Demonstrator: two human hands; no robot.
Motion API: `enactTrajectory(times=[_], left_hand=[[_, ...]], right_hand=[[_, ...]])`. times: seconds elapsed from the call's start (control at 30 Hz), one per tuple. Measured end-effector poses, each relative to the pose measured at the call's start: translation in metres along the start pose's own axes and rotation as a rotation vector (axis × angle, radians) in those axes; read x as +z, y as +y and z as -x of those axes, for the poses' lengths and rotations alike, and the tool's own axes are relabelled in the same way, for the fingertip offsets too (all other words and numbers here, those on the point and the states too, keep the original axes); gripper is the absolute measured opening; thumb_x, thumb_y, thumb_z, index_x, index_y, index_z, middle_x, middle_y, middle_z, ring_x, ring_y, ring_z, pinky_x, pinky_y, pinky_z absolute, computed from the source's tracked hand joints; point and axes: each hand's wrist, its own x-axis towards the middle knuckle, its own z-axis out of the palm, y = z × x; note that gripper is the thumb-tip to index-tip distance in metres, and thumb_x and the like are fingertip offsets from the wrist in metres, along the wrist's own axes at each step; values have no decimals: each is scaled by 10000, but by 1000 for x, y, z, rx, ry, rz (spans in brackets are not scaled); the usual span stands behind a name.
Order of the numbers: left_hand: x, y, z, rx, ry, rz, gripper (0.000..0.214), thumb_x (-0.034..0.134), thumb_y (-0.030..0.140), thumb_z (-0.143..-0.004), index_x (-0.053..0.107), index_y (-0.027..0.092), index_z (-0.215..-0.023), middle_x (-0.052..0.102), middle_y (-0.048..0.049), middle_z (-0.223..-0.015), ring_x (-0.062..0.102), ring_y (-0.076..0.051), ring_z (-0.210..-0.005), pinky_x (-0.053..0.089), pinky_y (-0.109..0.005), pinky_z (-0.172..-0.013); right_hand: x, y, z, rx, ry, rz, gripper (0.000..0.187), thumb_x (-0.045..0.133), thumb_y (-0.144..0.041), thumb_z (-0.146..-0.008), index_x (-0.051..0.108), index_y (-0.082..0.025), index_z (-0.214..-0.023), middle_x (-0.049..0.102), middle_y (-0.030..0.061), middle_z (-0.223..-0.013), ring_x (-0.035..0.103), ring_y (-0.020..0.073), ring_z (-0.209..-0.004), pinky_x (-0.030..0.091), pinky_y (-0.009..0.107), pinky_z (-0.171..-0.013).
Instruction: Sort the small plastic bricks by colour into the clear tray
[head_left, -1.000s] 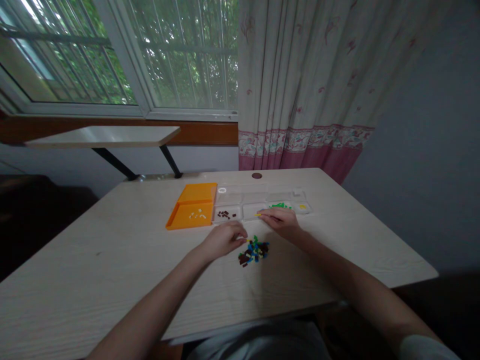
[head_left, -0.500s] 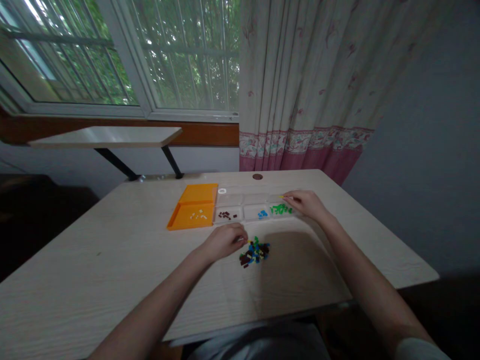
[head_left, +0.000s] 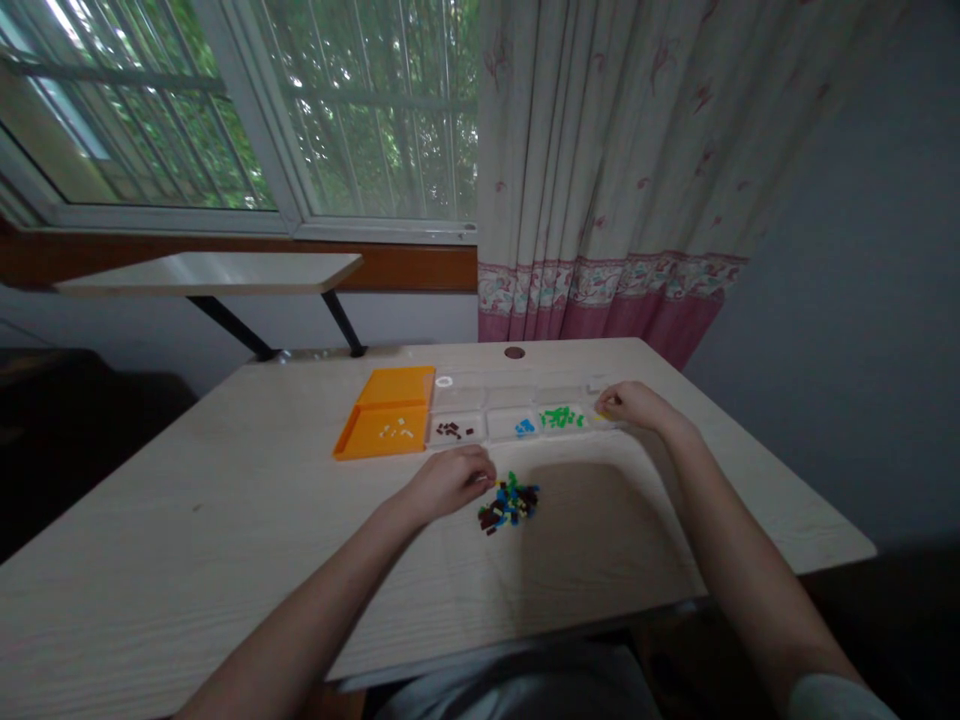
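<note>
My left hand (head_left: 455,482) rests at the left edge of a mixed pile of small toy bricks (head_left: 510,504). Its fingers are pinched, with a tiny yellow brick at their tips. Over the right end of a clear compartment tray (head_left: 484,424) is my right hand (head_left: 636,405), thumb and fingers closed together. A small yellow brick (head_left: 602,416) shows just under those fingertips, in front of the end compartment. Other front compartments hold brown bricks (head_left: 453,430), blue bricks (head_left: 524,428) and green bricks (head_left: 562,417).
An orange open case (head_left: 386,390) with several white bricks (head_left: 397,429) adjoins the tray's left side. Behind stands a raised shelf (head_left: 217,272) on black legs. A round hole (head_left: 514,353) is near the desk's back edge, by the curtain (head_left: 600,200).
My right hand has moved right, from above the green bricks' compartment to the end compartment, and lower, with the yellow brick at its fingertips. My left hand stays by the pile.
</note>
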Motion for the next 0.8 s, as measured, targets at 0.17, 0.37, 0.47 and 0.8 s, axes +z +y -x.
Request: enactTrajectory(times=[0.17,0.37,0.47,0.8], left_hand=[[-1,1,0,-3,33,6,149,457,196,-823,603,176,-798,594,-31,-807,553,-131,-752,419,-213,-676],[-6,5,0,-18,246,67,122,476,199,-824,586,183,-872,589,-30,-850,544,-127,-780,415,-217,-687],[-5,6,-1,-9,304,97,102,491,206,-818,586,183,-846,581,-24,-820,534,-118,-747,408,-207,-656],[1,10,-5,-5,386,176,103,507,242,-814,578,168,-803,544,-17,-746,487,-106,-660,386,-201,-588]], right_hand=[[3,-43,2,-128,221,-37,254,457,-283,-826,670,-184,-924,677,38,-729,578,133,-615,356,199,-561],[37,-118,14,-402,162,-64,221,484,-291,-833,667,-215,-930,674,16,-707,580,117,-610,363,195,-568],[55,-136,20,-501,200,-123,189,526,-307,-815,670,-222,-903,658,4,-653,564,106,-581,363,190,-556],[68,-139,23,-641,400,-247,178,510,-305,-822,651,-197,-815,608,-14,-568,516,82,-508,358,180,-522]])
